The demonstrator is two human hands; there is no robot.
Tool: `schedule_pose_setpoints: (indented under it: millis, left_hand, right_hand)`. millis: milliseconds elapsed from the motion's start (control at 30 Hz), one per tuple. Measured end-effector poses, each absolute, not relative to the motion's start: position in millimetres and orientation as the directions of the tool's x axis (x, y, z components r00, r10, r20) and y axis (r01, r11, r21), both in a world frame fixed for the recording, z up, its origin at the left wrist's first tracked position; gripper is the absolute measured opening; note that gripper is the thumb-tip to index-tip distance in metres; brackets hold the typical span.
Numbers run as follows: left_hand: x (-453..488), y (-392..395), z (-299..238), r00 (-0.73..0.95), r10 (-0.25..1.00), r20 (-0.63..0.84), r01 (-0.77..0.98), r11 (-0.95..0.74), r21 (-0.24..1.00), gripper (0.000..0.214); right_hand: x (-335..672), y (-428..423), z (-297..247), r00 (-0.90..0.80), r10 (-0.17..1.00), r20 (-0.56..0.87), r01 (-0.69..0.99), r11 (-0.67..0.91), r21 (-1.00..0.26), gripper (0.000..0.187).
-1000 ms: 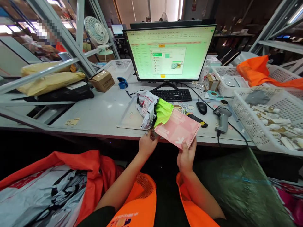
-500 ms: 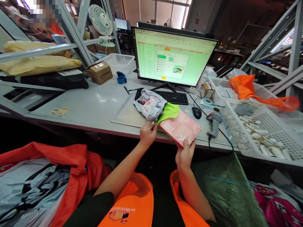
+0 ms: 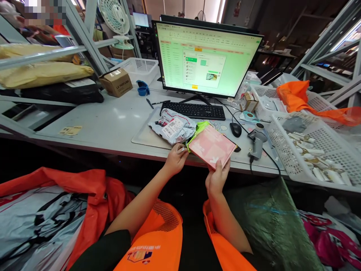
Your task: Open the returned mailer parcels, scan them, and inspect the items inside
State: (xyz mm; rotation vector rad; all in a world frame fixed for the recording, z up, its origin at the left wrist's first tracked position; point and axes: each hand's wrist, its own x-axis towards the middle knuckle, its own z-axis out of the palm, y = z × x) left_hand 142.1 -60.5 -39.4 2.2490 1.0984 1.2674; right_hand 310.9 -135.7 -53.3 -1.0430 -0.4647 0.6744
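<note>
Cardboard box (image 3: 120, 86), far left on the worktop (image 3: 96, 124): printed "LE PERFUME". Shipping label (image 3: 175, 123) on the grey plastic bag (image 3: 186, 128), centre: barcode (image 3: 168, 130) and print, too small to read. Pink box (image 3: 212, 145), right of the bag: pale lettering, not legible. Monitor (image 3: 207, 60), far side: on-screen text and bezel brand, not legible. Orange vest (image 3: 158, 235), near side: lettering blurred.

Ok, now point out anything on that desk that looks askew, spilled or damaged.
Nothing looks spilled or clearly damaged. Mildly untidy: the bright orange thin sheet trails loosely over the white perforated plastic baskets at right, and the grey-white plastic mailing bag by the left hand is crumpled.
</note>
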Motion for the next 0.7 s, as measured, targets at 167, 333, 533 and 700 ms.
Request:
schedule_pose_setpoints:
  millis: [167,333,533,700]
  left_hand:
    - [141.2,-68.0,-39.0,0.166,0.851,0.499,0.435,-0.517,0.737,0.019]
    - [143.7,-63.6,-42.2,0.104,0.888,0.447,0.435,-0.445,0.783,0.033]
    - [135.9,-61.1,-38.9,0.104,0.848,0.520,0.483,-0.501,0.719,0.041]
    - [145.6,-74.7,-33.8,0.350,0.744,0.569,0.498,-0.662,0.560,0.037]
  right_hand:
    - [303.5,-147.4,-60.4,0.734,0.645,0.211,-0.066,0.378,-0.924,0.072]
    - [297.2,-151.4,-66.5,0.701,0.686,0.197,-0.087,0.356,-0.931,0.079]
    - [293.4,-150.9,-65.8,0.709,0.662,0.244,0.026,0.321,-0.947,0.081]
    - [290.5,-147.9,-71.4,0.713,0.651,0.260,0.081,0.293,-0.953,0.077]
